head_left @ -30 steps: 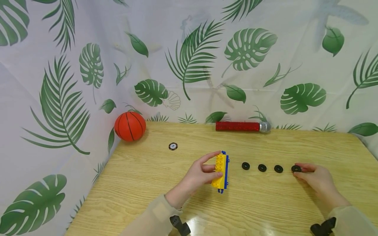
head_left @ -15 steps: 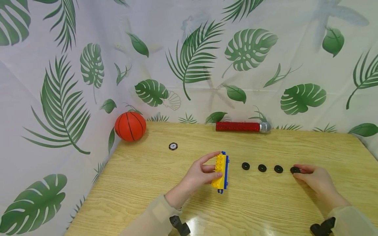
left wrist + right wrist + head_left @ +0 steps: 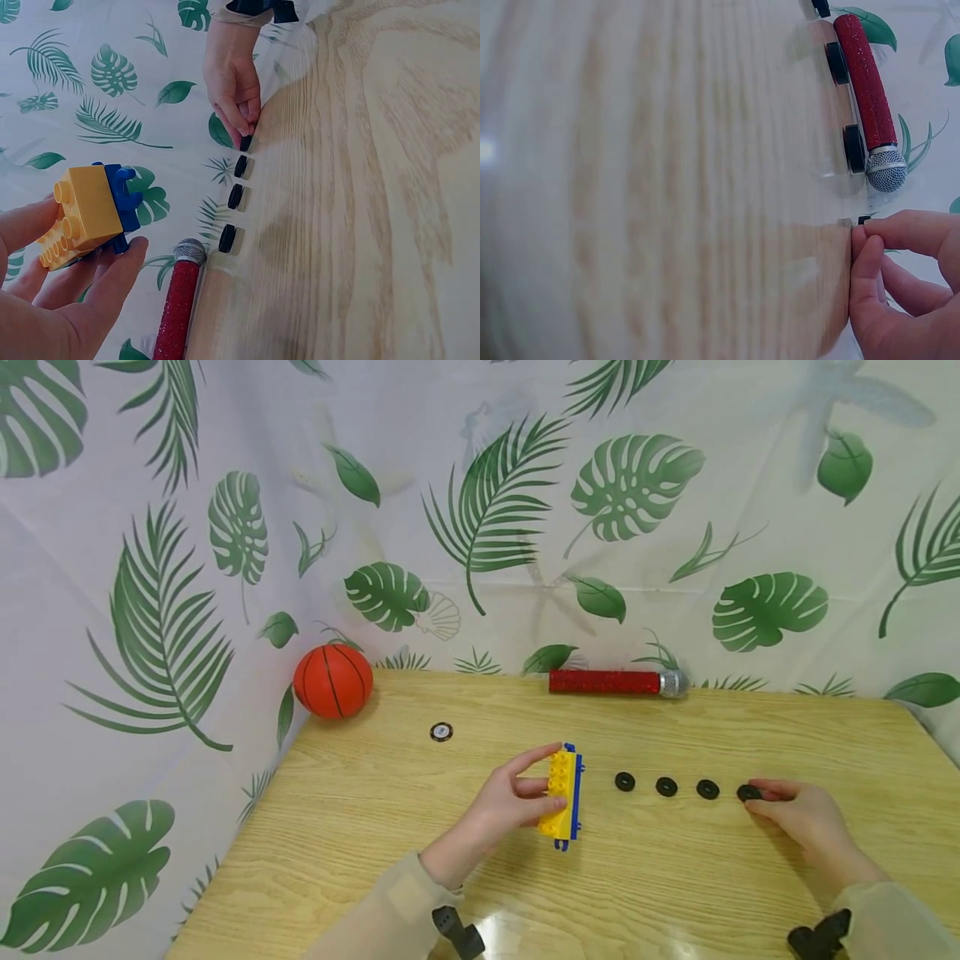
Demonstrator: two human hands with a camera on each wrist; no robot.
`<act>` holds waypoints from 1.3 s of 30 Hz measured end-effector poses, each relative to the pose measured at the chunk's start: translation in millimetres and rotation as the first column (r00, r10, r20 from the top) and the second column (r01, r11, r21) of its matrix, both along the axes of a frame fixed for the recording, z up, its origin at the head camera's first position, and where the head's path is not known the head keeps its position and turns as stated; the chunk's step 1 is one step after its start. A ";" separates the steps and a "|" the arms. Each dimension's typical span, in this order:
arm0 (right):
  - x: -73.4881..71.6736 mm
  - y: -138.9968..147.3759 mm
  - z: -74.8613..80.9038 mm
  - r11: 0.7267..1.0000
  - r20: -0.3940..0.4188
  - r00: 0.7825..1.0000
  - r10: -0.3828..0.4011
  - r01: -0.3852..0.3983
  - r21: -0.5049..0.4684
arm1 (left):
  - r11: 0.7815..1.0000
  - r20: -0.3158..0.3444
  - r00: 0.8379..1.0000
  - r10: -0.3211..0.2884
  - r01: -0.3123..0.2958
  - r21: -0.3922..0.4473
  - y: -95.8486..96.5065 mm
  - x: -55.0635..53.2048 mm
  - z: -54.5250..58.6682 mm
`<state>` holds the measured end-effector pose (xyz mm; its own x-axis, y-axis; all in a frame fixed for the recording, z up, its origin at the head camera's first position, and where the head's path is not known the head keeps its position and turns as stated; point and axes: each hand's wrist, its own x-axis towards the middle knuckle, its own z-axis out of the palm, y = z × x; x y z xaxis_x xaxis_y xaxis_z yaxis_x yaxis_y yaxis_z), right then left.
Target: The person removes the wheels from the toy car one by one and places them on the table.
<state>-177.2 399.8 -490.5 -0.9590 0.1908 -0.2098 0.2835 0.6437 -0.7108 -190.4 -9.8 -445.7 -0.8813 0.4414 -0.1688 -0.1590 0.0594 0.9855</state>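
Observation:
My left hand [image 3: 510, 802] grips a toy car body [image 3: 566, 782] of yellow and blue bricks, held on its side above the table. In the left wrist view the yellow studs and blue axle clips of this car body [image 3: 94, 206] show between thumb and fingers. Off to the right, my right hand [image 3: 808, 818] pinches a small black toy wheel [image 3: 747, 792] at the tabletop. The right wrist view shows only a sliver of that wheel [image 3: 865, 220] at the fingertips. Three more black wheels [image 3: 707, 790] lie flat in a row between the hands.
A red microphone [image 3: 606, 682] with a silver head lies along the table's back edge. An orange-red toy basketball [image 3: 333, 682] sits at the back left, and a round chip [image 3: 442, 732] lies nearer the middle. Leaf-printed cloth [image 3: 450, 527] hangs behind the wooden table [image 3: 360, 827].
My right hand has shifted the pinched wheel slightly left and towards me. The left hand and car body hold their place.

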 end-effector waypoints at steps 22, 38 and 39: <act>9.0 -9.8 -2.7 0.985 -0.148 0.974 -0.170 0.162 -0.062 | 1.000 -0.002 1.000 0.020 -0.020 0.007 -1.9 1.0 4.8; 12.1 -54.0 18.6 0.993 -0.321 0.946 -0.044 0.006 -0.118 | 0.999 -0.028 0.999 0.029 -0.030 -0.020 -1.5 0.9 4.0; 12.4 -56.7 20.9 0.992 -0.322 0.946 -0.035 -0.006 -0.127 | 0.999 -0.025 0.999 0.029 -0.029 -0.019 -1.4 0.8 4.1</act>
